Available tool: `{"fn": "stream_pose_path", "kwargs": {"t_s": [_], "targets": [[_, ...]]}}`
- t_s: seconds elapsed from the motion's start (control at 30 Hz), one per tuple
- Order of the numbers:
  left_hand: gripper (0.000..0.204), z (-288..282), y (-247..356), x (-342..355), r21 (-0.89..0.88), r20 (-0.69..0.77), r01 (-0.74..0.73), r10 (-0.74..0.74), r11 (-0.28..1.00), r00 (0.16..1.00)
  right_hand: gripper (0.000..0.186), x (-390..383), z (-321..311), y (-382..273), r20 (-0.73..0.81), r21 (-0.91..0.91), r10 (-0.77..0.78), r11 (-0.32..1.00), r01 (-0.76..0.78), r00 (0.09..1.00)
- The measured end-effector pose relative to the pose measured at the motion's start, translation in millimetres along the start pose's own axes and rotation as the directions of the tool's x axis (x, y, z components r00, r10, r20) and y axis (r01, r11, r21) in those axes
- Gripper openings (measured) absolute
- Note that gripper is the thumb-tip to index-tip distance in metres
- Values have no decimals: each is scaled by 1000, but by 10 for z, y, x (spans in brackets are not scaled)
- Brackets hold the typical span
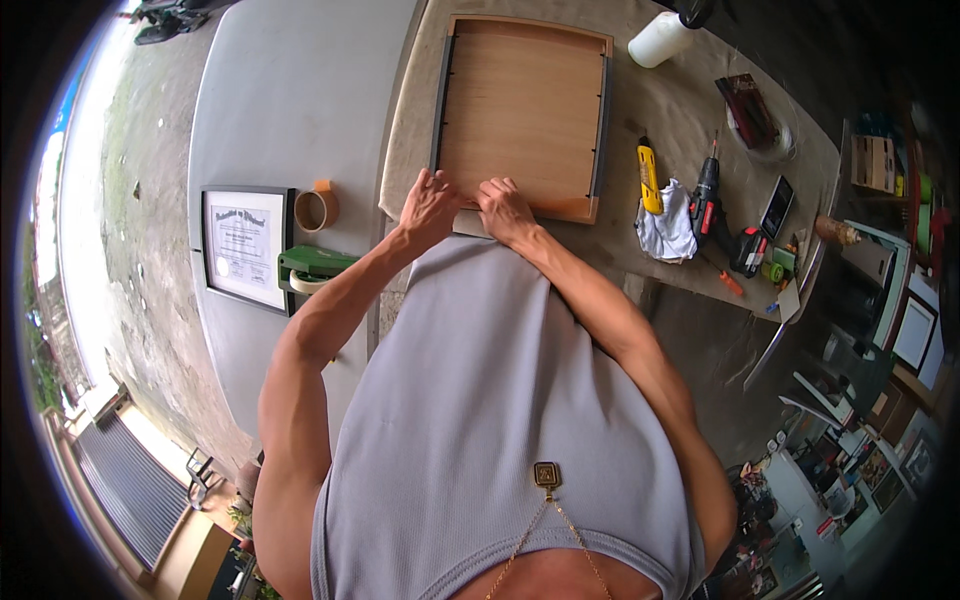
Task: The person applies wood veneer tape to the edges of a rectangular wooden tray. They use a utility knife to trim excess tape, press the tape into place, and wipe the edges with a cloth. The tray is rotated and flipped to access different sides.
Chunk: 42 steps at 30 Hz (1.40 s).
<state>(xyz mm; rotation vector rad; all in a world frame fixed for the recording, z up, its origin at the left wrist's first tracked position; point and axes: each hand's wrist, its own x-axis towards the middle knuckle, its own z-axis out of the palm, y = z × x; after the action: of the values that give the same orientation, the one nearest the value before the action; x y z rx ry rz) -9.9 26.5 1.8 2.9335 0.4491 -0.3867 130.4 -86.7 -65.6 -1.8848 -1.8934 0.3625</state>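
A shallow wooden frame (523, 110) with dark side rails lies back up at the near edge of the beige-covered table. My left hand (430, 208) has its fingers curled at the frame's lower left corner. Just right of it, my right hand (505, 208) is also closed, knuckles up, along the near rim. Whatever both sets of fingertips hold is too small or hidden to make out. A pale strip shows between and below my hands, against my grey top (480, 380).
Right: white bottle (655, 45), yellow cutter (648, 175), white rag (665, 230), black-red drill (712, 195), phone (778, 206), dark red item (747, 108). Left grey table (280, 110): framed document (240, 245), brown tape roll (316, 210), green tape dispenser (315, 262). Cluttered shelving (870, 160) stands far right.
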Motion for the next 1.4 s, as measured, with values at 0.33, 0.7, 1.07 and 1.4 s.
{"fn": "stream_pose_path", "kwargs": {"t_s": [0.33, 0.7, 1.07, 1.4], "targets": [[43, 157, 389, 493, -400, -95, -120, 89, 909, 991, 43, -334, -756, 427, 176, 12, 173, 984, -178, 969], [26, 273, 593, 567, -318, -92, -87, 61, 944, 994, 29, -482, -737, 415, 93, -32, 52, 998, -50, 994], [24, 324, 869, 708, -366, -97, -60, 26, 929, 995, 30, -671, -863, 592, 176, -118, 69, 992, -48, 982], [12, 415, 1096, 725, -360, -348, -81, -53, 929, 936, 24, -842, -972, 714, 117, -161, -29, 986, 48, 993]]}}
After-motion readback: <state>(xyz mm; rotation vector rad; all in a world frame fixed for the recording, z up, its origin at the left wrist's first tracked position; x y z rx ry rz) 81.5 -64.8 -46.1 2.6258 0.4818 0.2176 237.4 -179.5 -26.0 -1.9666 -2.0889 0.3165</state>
